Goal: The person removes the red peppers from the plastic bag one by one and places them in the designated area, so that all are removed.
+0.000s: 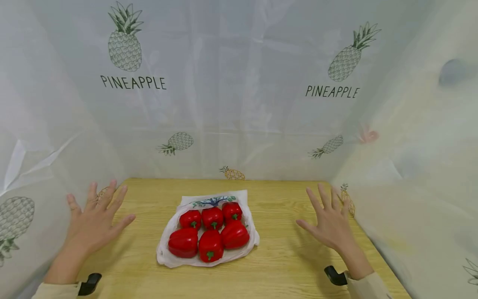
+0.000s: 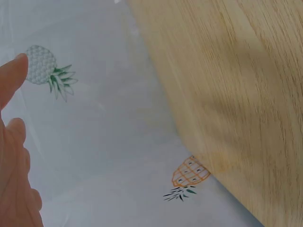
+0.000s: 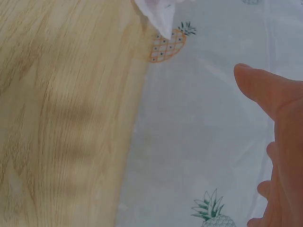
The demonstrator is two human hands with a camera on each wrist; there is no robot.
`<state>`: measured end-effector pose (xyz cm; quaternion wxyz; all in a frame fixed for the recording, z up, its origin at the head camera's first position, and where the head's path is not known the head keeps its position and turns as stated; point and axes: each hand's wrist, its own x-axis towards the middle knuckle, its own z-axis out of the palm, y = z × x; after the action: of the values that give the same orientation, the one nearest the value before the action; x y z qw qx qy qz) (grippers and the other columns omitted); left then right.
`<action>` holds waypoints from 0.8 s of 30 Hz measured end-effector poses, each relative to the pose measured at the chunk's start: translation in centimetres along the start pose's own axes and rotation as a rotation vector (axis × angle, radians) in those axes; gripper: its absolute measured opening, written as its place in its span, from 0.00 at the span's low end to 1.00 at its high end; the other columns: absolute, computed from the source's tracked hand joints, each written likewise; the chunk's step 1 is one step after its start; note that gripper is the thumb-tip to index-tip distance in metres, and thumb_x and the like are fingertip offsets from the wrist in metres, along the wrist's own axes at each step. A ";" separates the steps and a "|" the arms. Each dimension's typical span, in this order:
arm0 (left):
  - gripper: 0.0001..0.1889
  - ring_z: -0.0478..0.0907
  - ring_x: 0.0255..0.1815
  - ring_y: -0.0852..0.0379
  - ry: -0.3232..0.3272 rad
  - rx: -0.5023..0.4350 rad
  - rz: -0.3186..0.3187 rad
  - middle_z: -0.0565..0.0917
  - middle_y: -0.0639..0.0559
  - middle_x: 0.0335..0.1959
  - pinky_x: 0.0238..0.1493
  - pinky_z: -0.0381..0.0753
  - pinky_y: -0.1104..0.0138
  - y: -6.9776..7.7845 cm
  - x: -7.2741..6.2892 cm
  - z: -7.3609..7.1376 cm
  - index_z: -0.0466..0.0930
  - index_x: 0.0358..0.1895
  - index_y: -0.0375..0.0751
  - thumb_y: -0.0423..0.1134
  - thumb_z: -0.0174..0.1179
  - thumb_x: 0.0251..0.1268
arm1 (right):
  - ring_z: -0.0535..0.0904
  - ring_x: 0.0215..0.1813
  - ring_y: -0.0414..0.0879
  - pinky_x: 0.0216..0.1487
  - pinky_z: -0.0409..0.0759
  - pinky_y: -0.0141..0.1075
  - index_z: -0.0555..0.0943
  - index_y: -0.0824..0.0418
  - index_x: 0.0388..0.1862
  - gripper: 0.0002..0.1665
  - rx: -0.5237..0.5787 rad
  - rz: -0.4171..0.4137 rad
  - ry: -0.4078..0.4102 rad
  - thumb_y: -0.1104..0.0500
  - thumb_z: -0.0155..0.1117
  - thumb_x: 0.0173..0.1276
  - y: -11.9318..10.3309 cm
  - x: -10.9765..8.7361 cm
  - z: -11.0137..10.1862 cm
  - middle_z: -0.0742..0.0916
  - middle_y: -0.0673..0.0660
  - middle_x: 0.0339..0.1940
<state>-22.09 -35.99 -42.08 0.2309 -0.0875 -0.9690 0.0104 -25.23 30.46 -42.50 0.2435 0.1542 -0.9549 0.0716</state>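
Several red bell peppers (image 1: 210, 246) with green stems lie grouped in two rows on a crumpled white cloth (image 1: 169, 258). A blue and green tree print shows along the cloth's far side. To the left of it, my left hand (image 1: 93, 222) is held above the table with fingers spread, holding nothing. My right hand (image 1: 330, 222) is likewise spread and bare on the right, apart from the peppers. In the left wrist view, the thumb and fingers (image 2: 16, 175) appear at the left edge. The right wrist view catches the thumb (image 3: 262, 85) and a white cloth corner (image 3: 161, 16).
A light wood-grain table (image 1: 284, 265) lies beneath both hands. Pale translucent sheeting (image 1: 239, 104) printed with pineapples hangs behind it and along both sides, close to each hand. Dark wrist mounts (image 1: 89, 284) sit at the sleeve cuffs.
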 end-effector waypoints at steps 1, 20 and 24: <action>0.53 0.17 0.85 0.35 0.000 0.000 0.001 0.31 0.53 0.89 0.67 0.10 0.26 0.1 0.1 0.0 0.34 0.89 0.61 0.70 0.57 0.73 | 0.39 0.85 0.78 0.69 0.37 0.86 0.49 0.46 0.90 0.64 -0.001 -0.005 -0.003 0.27 0.69 0.66 -0.1 0.1 0.0 0.51 0.63 0.90; 0.51 0.23 0.86 0.30 0.007 0.006 0.013 0.34 0.51 0.90 0.68 0.13 0.23 1.0 0.5 0.3 0.35 0.89 0.62 0.70 0.55 0.74 | 0.43 0.85 0.76 0.70 0.43 0.84 0.53 0.48 0.90 0.62 0.014 -0.038 -0.042 0.28 0.69 0.67 -1.1 2.6 0.9 0.51 0.63 0.90; 0.51 0.22 0.86 0.32 0.014 0.008 0.017 0.36 0.50 0.90 0.68 0.12 0.25 1.2 0.6 0.7 0.36 0.89 0.62 0.71 0.56 0.74 | 0.42 0.86 0.74 0.71 0.42 0.83 0.53 0.49 0.90 0.61 0.024 -0.037 -0.059 0.28 0.68 0.68 -1.1 2.9 1.2 0.51 0.64 0.90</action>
<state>-22.71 -34.68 -42.58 0.2381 -0.0947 -0.9665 0.0158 -27.86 28.43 -42.07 0.2148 0.1766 -0.9577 0.0742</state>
